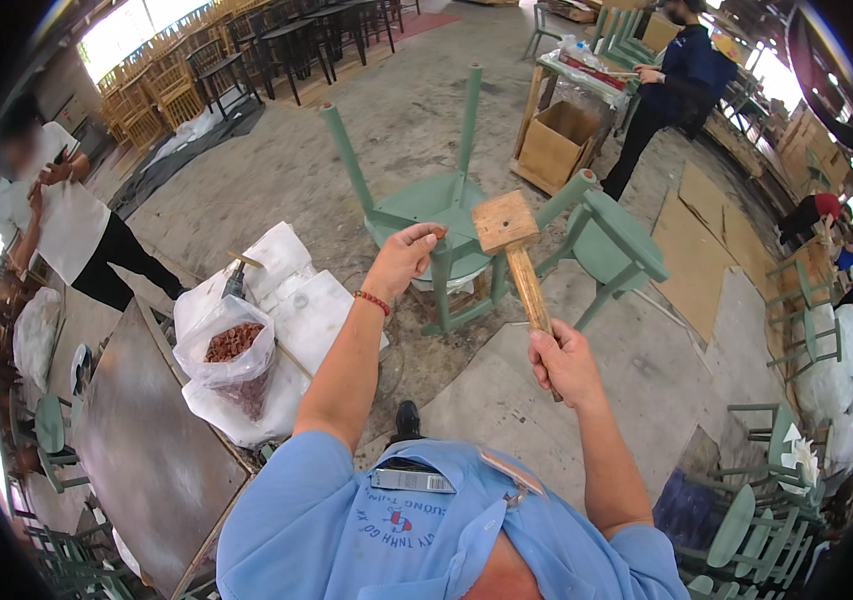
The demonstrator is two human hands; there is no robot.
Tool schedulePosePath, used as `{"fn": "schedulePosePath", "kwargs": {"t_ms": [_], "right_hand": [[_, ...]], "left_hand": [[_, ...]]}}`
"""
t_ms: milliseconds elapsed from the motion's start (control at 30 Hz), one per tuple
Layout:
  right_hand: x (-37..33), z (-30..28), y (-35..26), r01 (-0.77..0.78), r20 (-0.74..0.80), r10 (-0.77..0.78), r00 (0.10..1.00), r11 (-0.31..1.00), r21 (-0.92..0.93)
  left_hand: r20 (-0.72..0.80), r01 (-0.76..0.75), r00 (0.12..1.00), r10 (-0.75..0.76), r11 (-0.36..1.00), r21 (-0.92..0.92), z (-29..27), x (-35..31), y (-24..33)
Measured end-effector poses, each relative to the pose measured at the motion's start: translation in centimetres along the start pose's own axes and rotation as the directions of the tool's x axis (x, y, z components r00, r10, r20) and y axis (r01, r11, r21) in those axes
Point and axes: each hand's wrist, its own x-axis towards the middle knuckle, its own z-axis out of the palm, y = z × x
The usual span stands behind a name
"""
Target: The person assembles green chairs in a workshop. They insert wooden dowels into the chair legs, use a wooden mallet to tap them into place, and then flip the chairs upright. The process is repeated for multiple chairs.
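Observation:
My right hand (562, 362) grips the handle of a wooden mallet (526, 285), its square head raised beside an upturned green chair (416, 208). The chair's legs point upward. My left hand (404, 262) pinches a small reddish-brown piece (437, 231) in front of one leg of this chair; whether it touches the leg I cannot tell. To the left, a clear plastic bag (208, 355) filled with similar reddish-brown bits stands on white foam sheets (311, 310). A second green chair (611, 240) stands just right of the mallet.
A brown tabletop (151, 440) lies at the lower left. One person (76, 215) stands at the left, another (676, 80) works by a bench at the far right. A cardboard box (554, 145) sits under that bench. Green chairs (756, 530) crowd the lower right; flat cardboard (711, 240) covers floor.

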Motion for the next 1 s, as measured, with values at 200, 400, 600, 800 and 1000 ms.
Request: {"fn": "schedulePosePath", "kwargs": {"t_ms": [200, 400, 600, 800, 1000], "right_hand": [[0.0, 0.0, -2.0, 0.077, -0.006, -0.081, 0.997, 0.967, -0.244], [0.3, 0.8, -5.0, 0.215, 0.041, -0.227, 0.973, 0.830, -0.515], [0.8, 1.3, -5.9, 0.268, 0.069, -0.341, 0.938, 0.579, -0.770], [0.7, 1.7, -7.3, 0.280, 0.110, -0.368, 0.923, 0.446, -0.850], [1.3, 1.0, -7.5, 0.335, 0.143, -0.415, 0.899, 0.438, -0.834]], "left_hand": [[-0.006, -0.006, 1.000, 0.006, 1.000, -0.008, 0.3, 0.1, -0.6], [-0.002, -0.020, 1.000, 0.020, 0.998, -0.064, -0.3, 0.0, -1.3], [-0.007, -0.053, 0.999, 0.052, 0.995, -0.090, 0.0, 0.2, -1.8], [0.030, -0.038, 0.999, 0.040, 0.997, -0.062, -0.8, 0.3, -2.5], [0.026, -0.076, 0.996, 0.080, 0.988, -0.132, -0.2, -0.5, -2.2]]}}
